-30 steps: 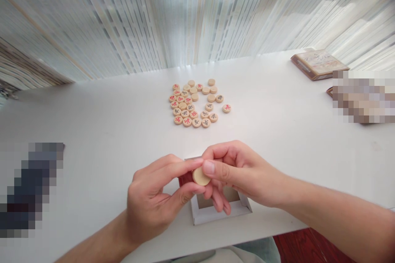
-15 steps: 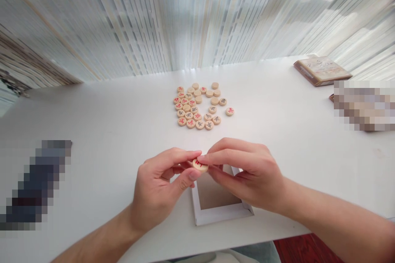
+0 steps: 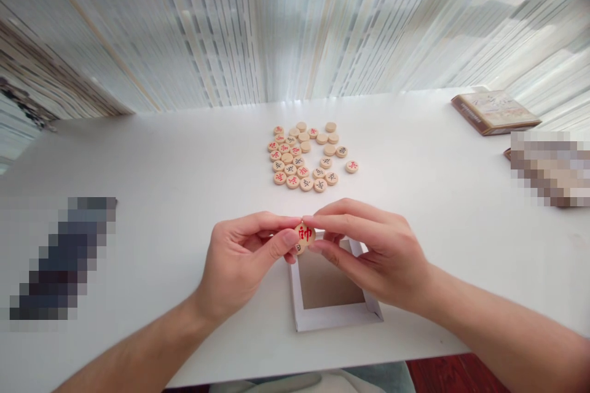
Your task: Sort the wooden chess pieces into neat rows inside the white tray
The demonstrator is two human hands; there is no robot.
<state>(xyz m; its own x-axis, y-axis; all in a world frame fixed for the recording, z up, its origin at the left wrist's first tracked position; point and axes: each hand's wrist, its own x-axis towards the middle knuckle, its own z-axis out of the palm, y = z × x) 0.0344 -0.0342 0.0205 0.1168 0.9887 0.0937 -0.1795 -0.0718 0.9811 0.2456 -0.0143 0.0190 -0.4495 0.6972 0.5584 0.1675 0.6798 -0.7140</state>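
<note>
A round wooden piece with a red character (image 3: pixel 305 234) is held upright between my two hands, above the back left part of a shallow white open box (image 3: pixel 338 317). Behind and below it shows part of a second piece with a dark mark (image 3: pixel 299 249). My left hand (image 3: pixel 253 249) pinches the pieces from the left with thumb and fingers. The fingertips of my right hand (image 3: pixel 369 245) grip the red-marked piece from the right. Farther back, several loose wooden pieces (image 3: pixel 292 182) lie on the white table, some with red or black characters, others plain side up.
A flat brown box (image 3: pixel 495 112) lies at the back right, with a blurred-out object (image 3: pixel 550 166) in front of it. Another blurred-out dark object (image 3: pixel 62 261) is at the left. A striped curtain (image 3: pixel 276 31) hangs behind the table (image 3: pixel 198 166).
The red-marked piece has been tilted up so its face shows, and a second piece now shows behind it. The view has shifted slightly, moving the table things to the right.
</note>
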